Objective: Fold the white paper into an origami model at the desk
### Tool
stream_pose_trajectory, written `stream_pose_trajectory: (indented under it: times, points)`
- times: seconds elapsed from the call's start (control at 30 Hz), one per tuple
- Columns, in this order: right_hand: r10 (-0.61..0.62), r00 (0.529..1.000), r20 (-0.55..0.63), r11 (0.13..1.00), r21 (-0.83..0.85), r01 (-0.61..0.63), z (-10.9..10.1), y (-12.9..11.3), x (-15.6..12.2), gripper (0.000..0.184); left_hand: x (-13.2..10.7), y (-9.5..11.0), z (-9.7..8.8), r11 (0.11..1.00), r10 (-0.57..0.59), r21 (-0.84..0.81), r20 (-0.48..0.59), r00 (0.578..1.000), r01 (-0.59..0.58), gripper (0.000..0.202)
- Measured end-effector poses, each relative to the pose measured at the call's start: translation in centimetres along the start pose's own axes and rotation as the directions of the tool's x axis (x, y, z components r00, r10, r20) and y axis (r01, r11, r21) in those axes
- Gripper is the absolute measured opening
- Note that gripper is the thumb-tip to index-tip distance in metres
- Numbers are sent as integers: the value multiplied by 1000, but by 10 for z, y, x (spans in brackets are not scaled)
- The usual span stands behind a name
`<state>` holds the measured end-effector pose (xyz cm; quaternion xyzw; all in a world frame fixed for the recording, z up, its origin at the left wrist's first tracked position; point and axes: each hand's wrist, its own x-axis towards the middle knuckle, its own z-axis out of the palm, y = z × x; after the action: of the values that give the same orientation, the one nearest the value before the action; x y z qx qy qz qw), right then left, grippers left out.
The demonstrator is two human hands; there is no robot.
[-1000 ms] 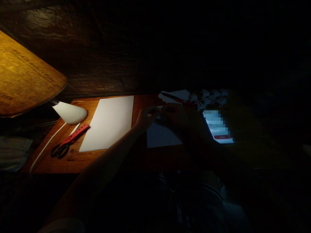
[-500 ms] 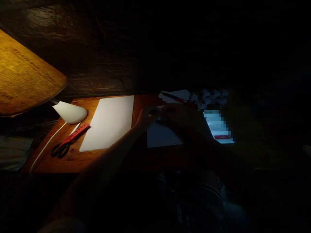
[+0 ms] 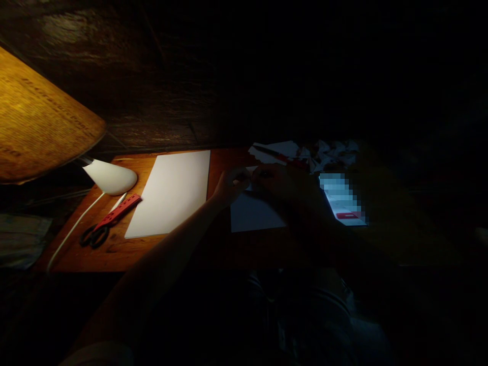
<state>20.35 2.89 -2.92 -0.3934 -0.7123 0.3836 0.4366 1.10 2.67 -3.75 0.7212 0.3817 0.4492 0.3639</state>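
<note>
The scene is very dark, lit by a lamp at the left. My left hand [image 3: 231,184] reaches in over a wooden table [image 3: 114,251], its fingers curled in a pinch at the top edge of a small white sheet [image 3: 253,213]. My right hand [image 3: 280,184] is in shadow right beside it, fingers bent toward the same spot. Something small lies between the two hands, too dark to name. A larger white sheet [image 3: 171,192] lies flat to the left of my left hand.
A lamp shade [image 3: 36,122] and its white base [image 3: 110,177] with a cord stand at the left. Scissors [image 3: 94,235] and a red ruler [image 3: 118,210] lie beside them. A lit phone screen [image 3: 342,199] lies at the right, crumpled papers [image 3: 328,151] behind it.
Both hands stay almost still at the small sheet's top edge; the fingers have shifted only slightly closer together.
</note>
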Motion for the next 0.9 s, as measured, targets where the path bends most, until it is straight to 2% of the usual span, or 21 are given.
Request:
stream_pose_trajectory:
  times: [0.13,0.37,0.77,0.9]
  points:
    - [14,1000,11,999,-32,-14,-2,-2,0,15,0,3,0,999,-43,5,17,999,42,7]
    - [23,1000,8,999,-44,-23,-2,-8,-1,11,0,3,0,1000,-25,-1,14,1000,25,5]
    - [5,1000,16,1000,-4,-5,-2,-1,0,13,0,0,1,1000,-23,-18,7,1000,23,4]
    - [-3,999,32,999,-38,5,-2,1,0,15,0,-2,1,1000,-28,-7,8,1000,28,5]
